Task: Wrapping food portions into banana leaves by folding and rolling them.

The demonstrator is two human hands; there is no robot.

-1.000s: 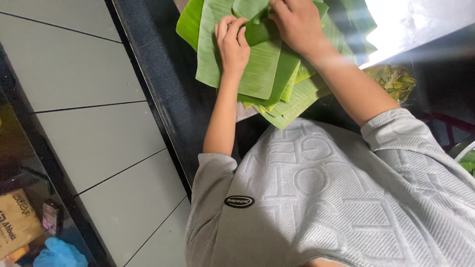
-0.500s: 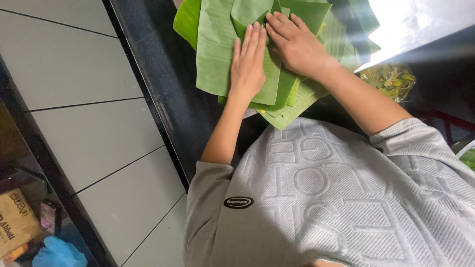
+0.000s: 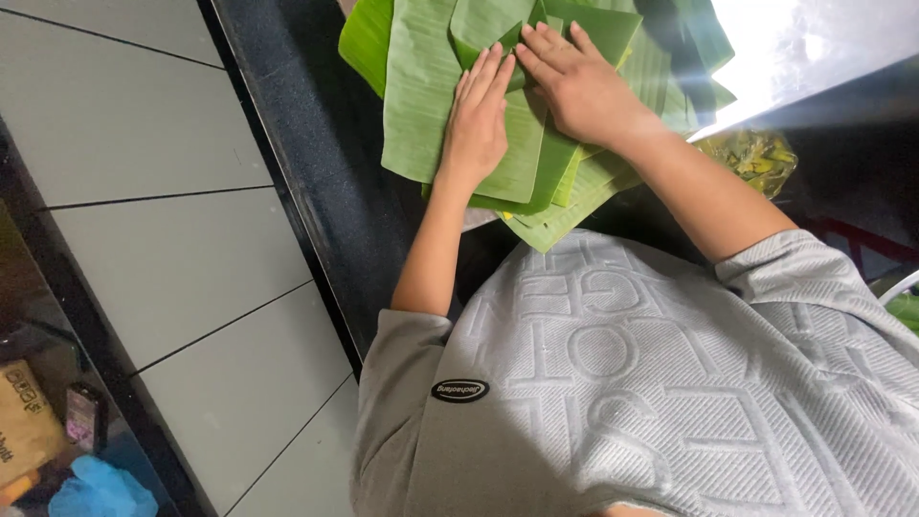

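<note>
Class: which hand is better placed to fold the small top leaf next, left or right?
Probably the right hand: its fingertips already touch the small folded leaf. The left hand lies flat on the leaf stack, pinning it.

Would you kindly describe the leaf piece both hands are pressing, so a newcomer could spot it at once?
On the dark counter lies a stack of banana leaves. The top leaf piece sits at its middle, under the left hand and right hand. Unlike its flat neighbours, it has a folded corner at the fingertips.
</note>
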